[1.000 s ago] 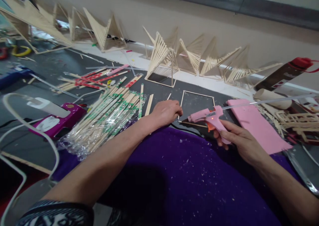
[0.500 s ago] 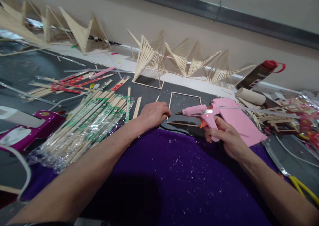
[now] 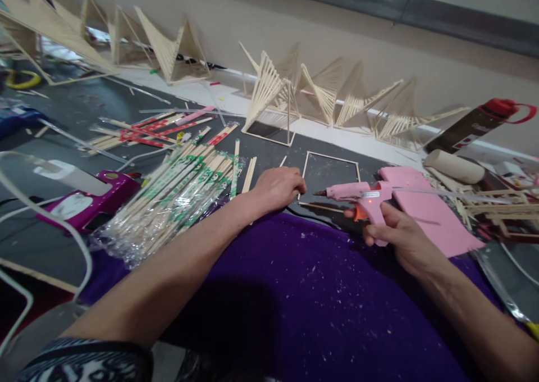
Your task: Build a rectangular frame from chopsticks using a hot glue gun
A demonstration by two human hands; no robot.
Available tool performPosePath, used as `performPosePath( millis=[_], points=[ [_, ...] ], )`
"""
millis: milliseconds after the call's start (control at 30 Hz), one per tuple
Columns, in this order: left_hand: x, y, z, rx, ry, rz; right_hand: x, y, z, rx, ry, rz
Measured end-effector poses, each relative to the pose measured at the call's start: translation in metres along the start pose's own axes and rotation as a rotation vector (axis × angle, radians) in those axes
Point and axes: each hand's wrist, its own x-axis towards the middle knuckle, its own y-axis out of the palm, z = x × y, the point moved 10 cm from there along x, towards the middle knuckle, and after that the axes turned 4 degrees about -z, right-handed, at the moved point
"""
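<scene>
In my right hand (image 3: 400, 233) is a pink hot glue gun (image 3: 357, 194), with fingers wrapped round its handle near the orange trigger. Its dark nozzle points left, just beside my left hand (image 3: 280, 188). The fingers of that left hand are curled together at the near left corner of a square frame of thin wooden sticks (image 3: 330, 157), lying flat on the dark tabletop; the fingertips cover that corner. Past the frame stands a twisted stick model (image 3: 269, 84) on its own square base. A few loose sticks (image 3: 249, 174) lie left of my left hand.
Plastic-wrapped chopsticks (image 3: 181, 194) and a purple and white device (image 3: 96, 194) lie left. More stick models (image 3: 357, 98) line the wall. Pink sheets (image 3: 429, 213), a dark bottle with a red cap (image 3: 471, 123) and scissors (image 3: 511, 306) are right. Purple cloth (image 3: 295, 292) covers the near side.
The whole scene has shifted right in view as the head turned left. My left hand stays at the frame's corner, and the glue gun is still held close to it.
</scene>
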Motion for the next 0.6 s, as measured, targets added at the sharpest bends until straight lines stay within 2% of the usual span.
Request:
performPosePath(
  millis=[167, 367, 600],
  points=[
    [0.000, 0.001, 0.000, -0.016, 0.010, -0.002, 0.000, 0.000, -0.004, -0.043, 0.003, -0.050],
    [0.000, 0.000, 0.000, -0.008, 0.004, -0.004, -0.001, 0.013, 0.006, -0.109, -0.070, -0.010],
    [0.000, -0.001, 0.000, 0.007, 0.001, -0.008, 0.001, 0.022, 0.009, -0.191, -0.088, 0.022]
  ],
)
